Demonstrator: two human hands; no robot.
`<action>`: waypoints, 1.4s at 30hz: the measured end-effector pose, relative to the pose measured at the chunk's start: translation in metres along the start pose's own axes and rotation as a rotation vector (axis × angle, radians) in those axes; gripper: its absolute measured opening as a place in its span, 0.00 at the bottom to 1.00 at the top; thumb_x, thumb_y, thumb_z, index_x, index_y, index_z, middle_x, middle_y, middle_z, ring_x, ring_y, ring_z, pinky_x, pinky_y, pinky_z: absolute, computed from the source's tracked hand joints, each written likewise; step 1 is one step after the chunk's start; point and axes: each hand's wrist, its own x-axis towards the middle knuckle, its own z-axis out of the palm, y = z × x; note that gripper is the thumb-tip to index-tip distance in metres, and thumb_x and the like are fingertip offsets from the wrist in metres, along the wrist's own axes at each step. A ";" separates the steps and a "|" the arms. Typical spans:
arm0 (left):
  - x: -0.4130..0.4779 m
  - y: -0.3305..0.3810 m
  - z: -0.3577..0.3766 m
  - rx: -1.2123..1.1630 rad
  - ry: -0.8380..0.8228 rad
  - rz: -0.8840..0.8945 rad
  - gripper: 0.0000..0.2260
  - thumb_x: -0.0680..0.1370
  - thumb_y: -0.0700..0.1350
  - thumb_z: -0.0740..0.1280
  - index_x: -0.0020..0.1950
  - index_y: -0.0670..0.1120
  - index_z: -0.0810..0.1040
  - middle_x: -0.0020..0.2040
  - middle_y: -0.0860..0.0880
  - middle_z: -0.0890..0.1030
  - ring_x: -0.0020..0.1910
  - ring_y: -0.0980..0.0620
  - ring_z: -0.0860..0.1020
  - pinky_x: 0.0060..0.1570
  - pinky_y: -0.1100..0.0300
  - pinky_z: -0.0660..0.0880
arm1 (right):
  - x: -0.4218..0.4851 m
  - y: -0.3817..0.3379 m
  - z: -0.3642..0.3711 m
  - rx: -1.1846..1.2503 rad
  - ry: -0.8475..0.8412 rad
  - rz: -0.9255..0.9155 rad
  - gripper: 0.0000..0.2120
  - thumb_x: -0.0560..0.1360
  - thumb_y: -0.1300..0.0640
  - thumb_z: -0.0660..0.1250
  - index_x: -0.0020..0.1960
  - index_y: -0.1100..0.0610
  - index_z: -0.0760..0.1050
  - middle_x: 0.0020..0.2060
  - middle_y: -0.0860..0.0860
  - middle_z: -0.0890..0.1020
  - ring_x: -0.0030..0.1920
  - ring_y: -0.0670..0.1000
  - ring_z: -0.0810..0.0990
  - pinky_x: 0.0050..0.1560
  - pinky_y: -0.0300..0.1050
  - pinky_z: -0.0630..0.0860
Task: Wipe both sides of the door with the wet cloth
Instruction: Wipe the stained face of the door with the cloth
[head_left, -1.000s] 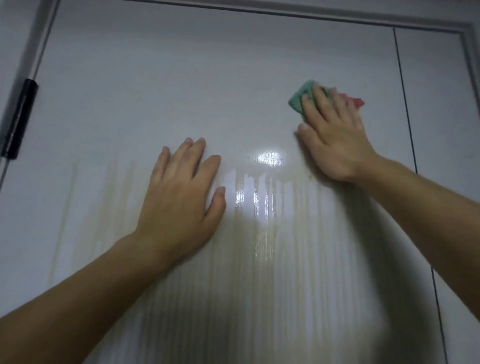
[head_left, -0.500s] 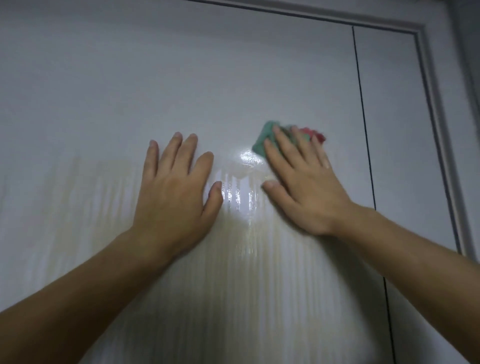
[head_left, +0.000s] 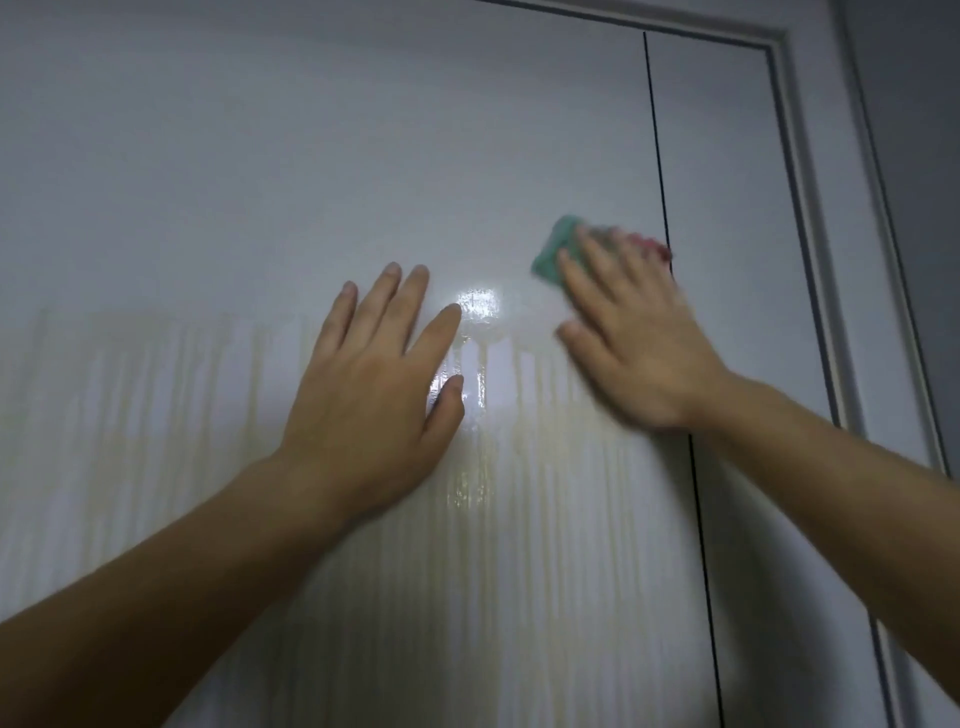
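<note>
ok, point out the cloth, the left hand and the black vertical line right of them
cloth (head_left: 549, 254): head view, on the green corner left uncovered.
left hand (head_left: 363, 395): head view, on the back of the hand.
black line (head_left: 655, 130): head view, on its upper stretch, above the cloth.

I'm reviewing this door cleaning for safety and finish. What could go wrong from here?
1. The left hand presses flat on the door beside the glossy wet patch; it could slip or leave prints.
2. Below the cloth under the right hand, yellowish streaks run down; left unwiped, they may dry as marks.
</note>
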 end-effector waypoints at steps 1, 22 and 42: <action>0.000 0.002 0.000 -0.003 0.003 -0.006 0.24 0.80 0.53 0.56 0.74 0.44 0.71 0.79 0.38 0.65 0.80 0.38 0.61 0.79 0.39 0.56 | 0.009 0.015 -0.005 0.032 0.003 0.123 0.33 0.82 0.37 0.41 0.83 0.50 0.44 0.83 0.51 0.44 0.82 0.54 0.39 0.81 0.59 0.40; 0.013 0.060 0.024 0.011 -0.031 0.119 0.28 0.81 0.55 0.54 0.79 0.47 0.68 0.81 0.39 0.62 0.81 0.38 0.58 0.79 0.38 0.54 | -0.051 0.066 0.003 0.099 -0.001 0.218 0.31 0.84 0.39 0.42 0.83 0.49 0.41 0.82 0.48 0.40 0.81 0.51 0.35 0.81 0.58 0.37; 0.014 0.067 0.022 -0.006 -0.015 0.098 0.29 0.80 0.56 0.54 0.77 0.45 0.70 0.80 0.37 0.63 0.80 0.36 0.59 0.78 0.37 0.54 | -0.122 0.058 0.018 0.186 -0.021 0.410 0.32 0.83 0.38 0.41 0.82 0.47 0.35 0.82 0.47 0.36 0.80 0.50 0.31 0.81 0.58 0.37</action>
